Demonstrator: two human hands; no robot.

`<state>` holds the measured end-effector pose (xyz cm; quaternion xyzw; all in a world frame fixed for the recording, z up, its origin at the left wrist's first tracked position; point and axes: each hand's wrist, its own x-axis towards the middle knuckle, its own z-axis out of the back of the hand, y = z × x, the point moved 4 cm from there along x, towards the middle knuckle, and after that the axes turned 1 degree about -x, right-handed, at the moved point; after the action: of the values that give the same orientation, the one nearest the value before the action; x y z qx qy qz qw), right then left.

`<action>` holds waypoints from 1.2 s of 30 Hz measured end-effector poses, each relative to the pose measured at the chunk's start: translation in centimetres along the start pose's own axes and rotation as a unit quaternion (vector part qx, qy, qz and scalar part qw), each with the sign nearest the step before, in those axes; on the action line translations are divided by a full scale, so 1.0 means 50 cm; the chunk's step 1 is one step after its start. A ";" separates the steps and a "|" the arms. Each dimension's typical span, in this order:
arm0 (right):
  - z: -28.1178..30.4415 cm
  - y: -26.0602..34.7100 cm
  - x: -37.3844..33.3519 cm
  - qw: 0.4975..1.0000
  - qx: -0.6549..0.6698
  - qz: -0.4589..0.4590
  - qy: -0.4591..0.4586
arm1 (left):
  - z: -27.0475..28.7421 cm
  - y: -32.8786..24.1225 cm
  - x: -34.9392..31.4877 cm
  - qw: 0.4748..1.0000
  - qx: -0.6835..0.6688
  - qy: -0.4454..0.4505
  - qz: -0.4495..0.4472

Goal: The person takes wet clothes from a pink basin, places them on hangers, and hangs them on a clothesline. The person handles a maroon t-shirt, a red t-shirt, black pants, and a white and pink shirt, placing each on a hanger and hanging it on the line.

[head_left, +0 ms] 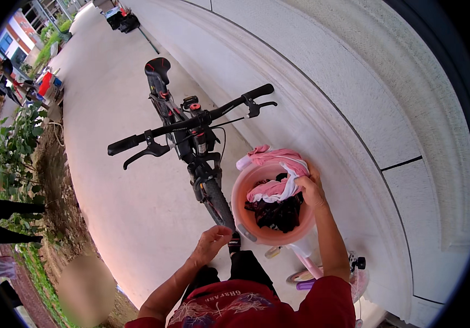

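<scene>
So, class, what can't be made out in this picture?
All in the head view:
Bucket: its bottom, covered by the clothes.
Pink bike: mostly hidden behind the bucket and right arm.
Left hand: its back hides the palm and anything in it.
Red shirt: cut off by the lower edge.
Black bundle: too small to identify.
Oval patch: blurred over, whatever lies beneath.

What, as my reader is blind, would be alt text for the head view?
Right hand holding pink-and-white cloth at the rim of a pink bucket containing dark cloth. Left hand left of the bucket; black bicycle ahead.
</scene>
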<state>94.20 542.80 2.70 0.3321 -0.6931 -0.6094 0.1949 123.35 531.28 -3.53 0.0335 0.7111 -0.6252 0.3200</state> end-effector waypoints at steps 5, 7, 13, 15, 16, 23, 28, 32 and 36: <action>-0.124 0.096 -0.045 0.984 0.160 0.004 0.082 | 0.018 -0.070 -0.040 0.996 -0.020 -0.056 -0.069; -0.187 0.137 -0.064 0.966 0.195 0.032 0.164 | 0.035 -0.126 -0.073 0.988 -0.039 -0.065 -0.138; -0.414 0.188 -0.168 0.879 0.261 0.000 0.399 | 0.133 -0.263 -0.222 0.944 -0.179 -0.092 -0.260; -0.501 0.182 -0.225 0.874 0.240 -0.010 0.423 | 0.170 -0.284 -0.284 0.920 -0.271 -0.078 -0.273; -0.538 0.172 -0.256 0.871 0.231 -0.015 0.433 | 0.180 -0.285 -0.315 0.891 -0.351 -0.063 -0.282; -0.758 -0.002 -0.468 0.843 0.095 -0.165 0.503 | 0.308 -0.163 -0.581 0.735 -0.462 -0.242 -0.433; -0.922 0.003 -0.616 0.824 0.058 0.021 0.563 | 0.343 -0.043 -0.767 0.722 -0.392 -0.347 -0.452; -1.032 -0.008 -0.680 0.831 0.153 0.004 0.534 | 0.365 0.045 -0.898 0.732 -0.330 -0.418 -0.425; -1.106 -0.021 -0.715 0.851 0.183 0.005 0.492 | 0.416 0.158 -1.013 0.705 -0.365 -0.430 -0.431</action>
<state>156.92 528.19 16.53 0.6145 -0.6072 -0.2273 0.4495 175.65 531.88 14.50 -0.6682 0.6061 -0.3332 0.2742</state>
